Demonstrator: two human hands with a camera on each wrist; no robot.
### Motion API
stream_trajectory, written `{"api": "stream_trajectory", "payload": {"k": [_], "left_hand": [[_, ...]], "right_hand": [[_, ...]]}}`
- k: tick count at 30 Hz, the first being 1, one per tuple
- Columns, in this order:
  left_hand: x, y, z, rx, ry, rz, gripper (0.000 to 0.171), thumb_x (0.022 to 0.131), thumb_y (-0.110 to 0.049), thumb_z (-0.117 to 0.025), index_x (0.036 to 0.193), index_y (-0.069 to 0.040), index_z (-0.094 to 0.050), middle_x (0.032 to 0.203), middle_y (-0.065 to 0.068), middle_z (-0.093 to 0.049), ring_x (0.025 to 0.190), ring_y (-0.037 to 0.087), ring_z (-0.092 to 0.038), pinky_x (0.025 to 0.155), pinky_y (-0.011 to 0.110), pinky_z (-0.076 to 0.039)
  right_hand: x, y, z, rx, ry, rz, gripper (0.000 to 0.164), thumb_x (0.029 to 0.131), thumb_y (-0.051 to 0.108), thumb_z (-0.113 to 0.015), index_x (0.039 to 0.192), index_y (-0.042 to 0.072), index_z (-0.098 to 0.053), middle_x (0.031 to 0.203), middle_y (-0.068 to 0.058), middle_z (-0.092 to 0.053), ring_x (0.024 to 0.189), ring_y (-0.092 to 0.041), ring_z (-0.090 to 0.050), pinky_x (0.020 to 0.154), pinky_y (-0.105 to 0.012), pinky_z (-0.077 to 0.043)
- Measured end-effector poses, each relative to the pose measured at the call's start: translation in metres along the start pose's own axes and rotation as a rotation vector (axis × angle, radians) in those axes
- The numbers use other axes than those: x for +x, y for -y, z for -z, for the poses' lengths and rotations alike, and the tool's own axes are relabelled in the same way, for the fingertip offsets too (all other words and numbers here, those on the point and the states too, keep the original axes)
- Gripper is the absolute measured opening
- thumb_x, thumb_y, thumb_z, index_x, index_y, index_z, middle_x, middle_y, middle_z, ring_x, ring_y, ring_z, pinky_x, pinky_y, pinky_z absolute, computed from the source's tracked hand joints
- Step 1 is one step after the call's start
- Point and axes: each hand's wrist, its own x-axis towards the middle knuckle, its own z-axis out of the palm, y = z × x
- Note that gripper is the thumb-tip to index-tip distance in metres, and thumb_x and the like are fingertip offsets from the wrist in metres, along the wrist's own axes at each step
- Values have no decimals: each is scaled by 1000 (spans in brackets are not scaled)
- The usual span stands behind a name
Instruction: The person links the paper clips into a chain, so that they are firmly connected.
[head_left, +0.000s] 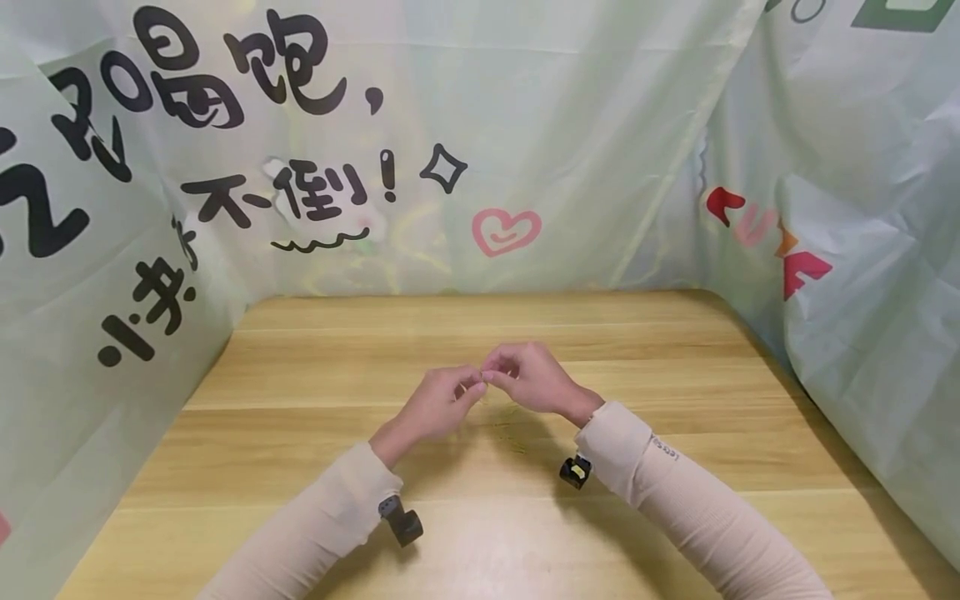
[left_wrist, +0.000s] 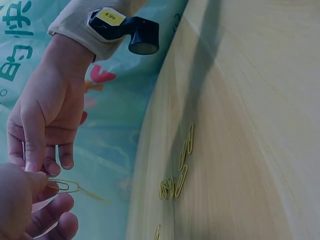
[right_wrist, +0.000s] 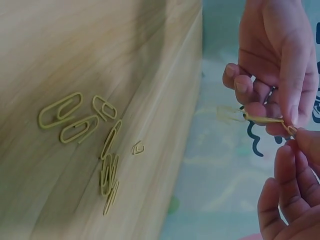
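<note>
Above the middle of the table my two hands meet at the fingertips. A gold paper clip (left_wrist: 65, 186) is pinched between the thumb and fingers of my left hand (head_left: 438, 404). From its far side in the left wrist view hangs a thin gold piece, too blurred to make out. My right hand (head_left: 534, 381) pinches with thumb and forefinger at the near end of the clip (right_wrist: 289, 129), close against the left fingertips. Those fingertips partly hide where the wire ends meet. Several loose gold paper clips (right_wrist: 80, 129) lie on the table below the hands.
The wood-grain table (head_left: 315, 467) has light printed curtains (head_left: 600, 125) along its back and both sides. A small black camera (head_left: 405, 525) is strapped at the left wrist, and another black camera (head_left: 575, 472) at the right.
</note>
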Motion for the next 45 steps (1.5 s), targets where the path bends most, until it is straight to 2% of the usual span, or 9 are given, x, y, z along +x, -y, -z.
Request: {"api": "stream_trajectory", "payload": {"k": [5,8,17,23,26,31,36,45], "left_hand": [[1,2,-1,-13,8,-28,14,97,-12,-56,86,-8,-64,87,9,-69,69,12,-57,65,26,-50],[1,3,-1,-22,5,-31,15,97,-12,-57,84,-11,-63,87,9,-68,69,12,-57,65,26,-50],[-3,8,2,-16,-5,-16,13,96,-13,-58,88,-10,-67,85,6,-68,72,12,-57,67,27,-50],[-5,11,6,-19,-9,-6,12,97,-13,-58,92,-9,-68,89,6,-69,76,12,-59,71,29,-51],[-6,12,8,-15,-12,13,11,97,-14,-59,92,-9,-69,89,6,-69,76,12,-59,71,29,-51],[-8,13,10,-13,-9,41,11,96,-14,-60,92,-9,-69,88,2,-69,76,12,-59,71,31,-51],[-9,13,12,-11,-5,52,11,96,-15,-60,92,-10,-69,87,-2,-67,76,11,-58,71,30,-51],[-10,12,13,-15,3,53,12,96,-16,-59,91,-11,-69,87,-1,-68,75,11,-58,70,31,-50]], "right_hand": [[0,1,-1,-1,-3,20,5,91,7,-67,92,8,-71,81,4,-68,71,-8,-61,66,-27,-53],[1,1,-1,-3,-10,27,5,92,8,-66,93,8,-71,82,3,-68,72,-8,-61,66,-27,-53],[-1,-3,-2,2,-16,17,10,95,13,-63,95,7,-70,84,-2,-69,73,-10,-60,67,-30,-52],[-3,-9,-1,0,2,-25,11,96,14,-62,97,6,-70,85,0,-68,74,-10,-59,68,-30,-51],[-4,-15,-1,3,16,-41,11,96,13,-62,98,6,-69,87,-4,-69,74,-11,-60,67,-30,-52],[-5,-21,-2,8,80,-61,9,94,11,-63,99,5,-68,85,-7,-68,73,-11,-61,65,-29,-53],[-6,-27,-4,-23,174,-86,13,94,10,-64,103,2,-66,85,0,-65,75,-11,-62,69,-28,-53],[-10,-37,-9,-163,278,-120,18,93,13,-66,106,1,-66,92,-4,-68,80,-15,-64,72,-31,-54]]}}
